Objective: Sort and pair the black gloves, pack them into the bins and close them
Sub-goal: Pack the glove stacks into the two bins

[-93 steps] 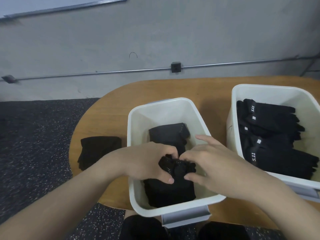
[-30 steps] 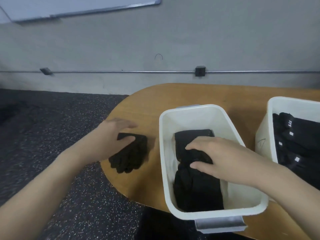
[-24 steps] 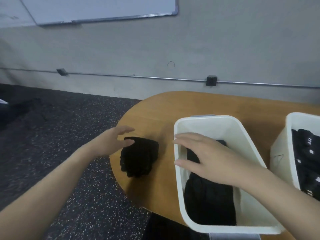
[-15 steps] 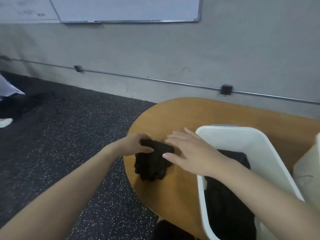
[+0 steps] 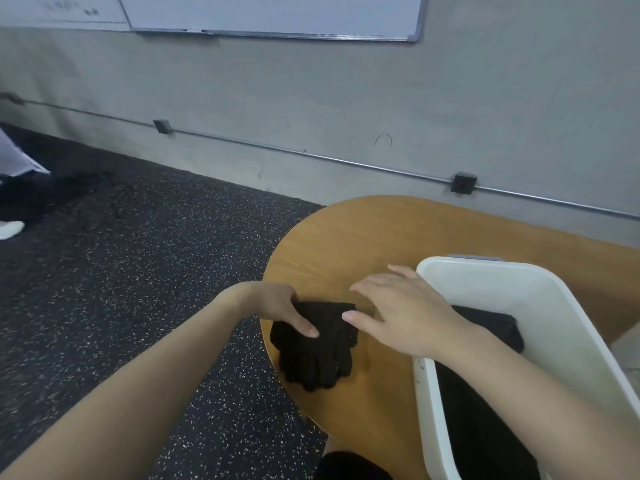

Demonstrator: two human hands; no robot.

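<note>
Left hand [image 5: 277, 308] grips the black gloves [image 5: 317, 344] at the bench [image 5: 374, 237] edge — its fingers hidden behind them. Right hand [image 5: 401, 313] hovers spread alongside; white bin [image 5: 540, 306] is cut off, more gloves inside.

Both hands at a glove stack beside the bin

The left hand [image 5: 277, 306] grips the black gloves [image 5: 317, 348] on the table [image 5: 346, 237]; the right hand [image 5: 398, 313] hovers open, the white bin [image 5: 519, 296] alongside.
</note>
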